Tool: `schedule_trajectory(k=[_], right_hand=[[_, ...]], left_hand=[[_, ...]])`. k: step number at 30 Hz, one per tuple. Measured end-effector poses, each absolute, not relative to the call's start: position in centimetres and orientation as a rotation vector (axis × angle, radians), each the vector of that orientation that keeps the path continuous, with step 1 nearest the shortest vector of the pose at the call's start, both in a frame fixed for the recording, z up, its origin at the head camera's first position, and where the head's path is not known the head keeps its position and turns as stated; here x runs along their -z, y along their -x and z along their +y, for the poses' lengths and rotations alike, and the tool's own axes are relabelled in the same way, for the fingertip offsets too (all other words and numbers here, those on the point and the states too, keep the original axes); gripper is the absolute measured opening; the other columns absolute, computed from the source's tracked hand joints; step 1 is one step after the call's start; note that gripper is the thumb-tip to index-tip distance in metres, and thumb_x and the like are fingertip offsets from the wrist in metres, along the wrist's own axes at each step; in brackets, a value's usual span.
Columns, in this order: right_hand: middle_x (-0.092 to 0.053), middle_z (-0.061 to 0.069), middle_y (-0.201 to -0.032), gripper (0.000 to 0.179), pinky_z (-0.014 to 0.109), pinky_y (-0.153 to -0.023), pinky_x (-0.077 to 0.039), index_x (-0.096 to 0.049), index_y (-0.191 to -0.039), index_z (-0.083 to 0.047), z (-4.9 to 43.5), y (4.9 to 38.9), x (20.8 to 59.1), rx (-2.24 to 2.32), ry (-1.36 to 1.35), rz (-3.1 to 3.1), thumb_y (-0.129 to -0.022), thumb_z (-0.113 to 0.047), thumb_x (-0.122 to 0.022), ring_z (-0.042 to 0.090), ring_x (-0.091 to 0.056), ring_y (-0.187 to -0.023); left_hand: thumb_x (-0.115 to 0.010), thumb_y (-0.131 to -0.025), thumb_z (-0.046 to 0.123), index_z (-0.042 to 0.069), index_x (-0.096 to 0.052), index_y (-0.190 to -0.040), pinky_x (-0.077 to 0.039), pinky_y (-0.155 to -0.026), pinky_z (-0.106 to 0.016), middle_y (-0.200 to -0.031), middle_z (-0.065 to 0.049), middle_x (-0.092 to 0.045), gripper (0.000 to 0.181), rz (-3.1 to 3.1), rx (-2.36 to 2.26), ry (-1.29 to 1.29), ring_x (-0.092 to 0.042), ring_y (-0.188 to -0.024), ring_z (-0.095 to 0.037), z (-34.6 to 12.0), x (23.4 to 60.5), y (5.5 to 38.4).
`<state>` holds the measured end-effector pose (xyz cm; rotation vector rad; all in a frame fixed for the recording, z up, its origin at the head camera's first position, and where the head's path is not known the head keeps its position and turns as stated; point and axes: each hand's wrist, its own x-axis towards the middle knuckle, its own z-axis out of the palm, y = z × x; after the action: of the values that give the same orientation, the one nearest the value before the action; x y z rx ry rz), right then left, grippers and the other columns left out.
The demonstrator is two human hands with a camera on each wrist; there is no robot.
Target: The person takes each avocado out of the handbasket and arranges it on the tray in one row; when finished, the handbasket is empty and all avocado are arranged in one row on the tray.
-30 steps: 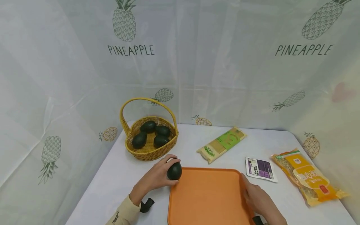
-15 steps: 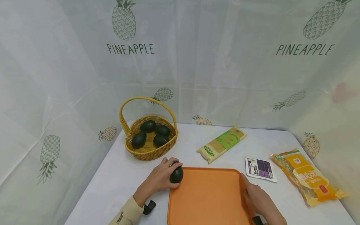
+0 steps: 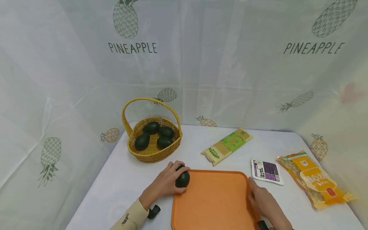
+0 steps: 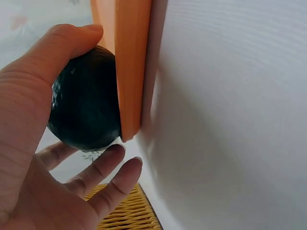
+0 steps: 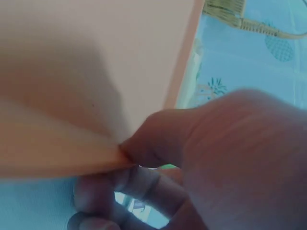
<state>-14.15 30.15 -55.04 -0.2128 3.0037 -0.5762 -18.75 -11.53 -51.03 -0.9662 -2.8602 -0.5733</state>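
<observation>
A dark green avocado is held in my left hand, over the far left corner of an orange tray. In the left wrist view, the thumb curls over the avocado and the fingers lie around its other side, while it sits against the tray's rim. My right hand grips the tray's right edge. Seen from the right wrist, the thumb lies on the inner side of the rim and the fingers are beneath it.
Behind the left hand stands a yellow wicker basket with several avocados and a tall handle. Further right lie a green-and-tan packet, a small white-and-purple packet and a large yellow bag. A pineapple-print sheet hangs around the white table.
The left hand has moved slightly right with the avocado, bringing it further over the tray's corner. The right hand keeps its grip on the tray's edge.
</observation>
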Motion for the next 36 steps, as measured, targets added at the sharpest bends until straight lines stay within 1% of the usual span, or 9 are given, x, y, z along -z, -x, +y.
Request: schedule_trajectory(k=[2,5,8,11,14,22,25,29,36], right_hand=[[-0.061,0.0,-0.073,0.055,0.035,-0.059,-0.044,-0.05,-0.145,0.008,30.6,14.3,56.2,0.557,0.214,3.074,-0.095,-0.008,-0.065,0.013,-0.048,-0.063],[-0.053,-0.001,-0.069,0.058,0.038,-0.06,-0.045,-0.049,-0.149,0.006,30.8,14.4,56.5,0.577,0.213,3.069,-0.094,-0.008,-0.065,0.017,-0.049,-0.064],[-0.046,-0.005,-0.066,0.063,0.036,-0.06,-0.042,-0.048,-0.153,0.005,30.5,14.3,56.2,0.6,0.177,3.056,-0.094,-0.009,-0.064,0.015,-0.045,-0.063],[-0.044,-0.007,-0.065,0.062,0.032,-0.058,-0.036,-0.049,-0.152,0.006,30.3,14.3,55.9,0.641,0.184,3.047,-0.093,-0.008,-0.063,0.012,-0.042,-0.06],[-0.045,-0.007,-0.065,0.064,0.029,-0.058,-0.035,-0.049,-0.154,0.004,30.4,14.4,56.1,0.665,0.181,3.03,-0.093,-0.008,-0.062,0.011,-0.042,-0.059],[-0.045,-0.008,-0.065,0.068,0.03,-0.059,-0.038,-0.044,-0.156,0.002,31.6,15.0,58.5,0.654,0.22,3.06,-0.093,-0.009,-0.065,0.01,-0.044,-0.059],[-0.046,-0.008,-0.065,0.067,0.03,-0.059,-0.038,-0.045,-0.155,0.002,31.9,15.1,59.0,0.664,0.229,3.058,-0.092,-0.008,-0.065,0.011,-0.045,-0.06],[-0.047,-0.009,-0.066,0.069,0.028,-0.059,-0.038,-0.044,-0.156,0.002,31.8,15.1,58.9,0.671,0.223,3.016,-0.092,-0.01,-0.065,0.009,-0.046,-0.059],[-0.048,-0.006,-0.066,0.07,0.027,-0.057,-0.037,-0.04,-0.16,0.001,31.6,15.3,58.3,0.69,0.168,2.932,-0.095,-0.012,-0.064,0.011,-0.046,-0.057]], left_hand=[[-0.09,-0.085,0.044,0.027,-0.061,-0.147,-0.062,-0.09,-0.044,-0.147,-0.006,-0.054,0.071,-2.858,0.585,0.982,-0.055,-0.119,-0.024,-11.5,51.0,18.8],[-0.089,-0.086,0.042,0.026,-0.061,-0.148,-0.062,-0.091,-0.045,-0.148,-0.008,-0.053,0.07,-2.858,0.605,0.996,-0.054,-0.119,-0.024,-11.5,50.9,18.7],[-0.088,-0.087,0.041,0.025,-0.06,-0.149,-0.062,-0.091,-0.046,-0.151,-0.008,-0.052,0.07,-2.864,0.615,0.988,-0.054,-0.121,-0.025,-11.6,50.9,18.7],[-0.088,-0.088,0.04,0.025,-0.059,-0.15,-0.062,-0.092,-0.047,-0.152,-0.008,-0.051,0.07,-2.87,0.623,0.979,-0.054,-0.123,-0.026,-11.7,51.0,18.7],[-0.088,-0.088,0.04,0.024,-0.059,-0.151,-0.063,-0.093,-0.049,-0.154,-0.01,-0.05,0.072,-2.861,0.618,0.983,-0.055,-0.125,-0.029,-11.7,51.0,18.7],[-0.092,-0.081,0.051,0.025,-0.045,-0.164,-0.062,-0.09,-0.05,-0.175,-0.016,-0.027,0.099,-2.819,0.531,1.008,-0.057,-0.126,-0.034,-11.8,50.9,18.5],[-0.091,-0.082,0.055,0.029,-0.041,-0.166,-0.06,-0.094,-0.049,-0.175,-0.015,-0.028,0.101,-2.817,0.486,1.01,-0.057,-0.125,-0.032,-11.9,51.0,18.5],[-0.089,-0.083,0.057,0.034,-0.041,-0.165,-0.06,-0.093,-0.049,-0.174,-0.014,-0.033,0.098,-2.808,0.478,1.04,-0.058,-0.126,-0.031,-12.1,51.0,18.4],[-0.087,-0.083,0.061,0.033,-0.039,-0.166,-0.061,-0.09,-0.048,-0.172,-0.014,-0.036,0.1,-2.773,0.432,1.05,-0.059,-0.122,-0.029,-12.1,50.5,18.5]])
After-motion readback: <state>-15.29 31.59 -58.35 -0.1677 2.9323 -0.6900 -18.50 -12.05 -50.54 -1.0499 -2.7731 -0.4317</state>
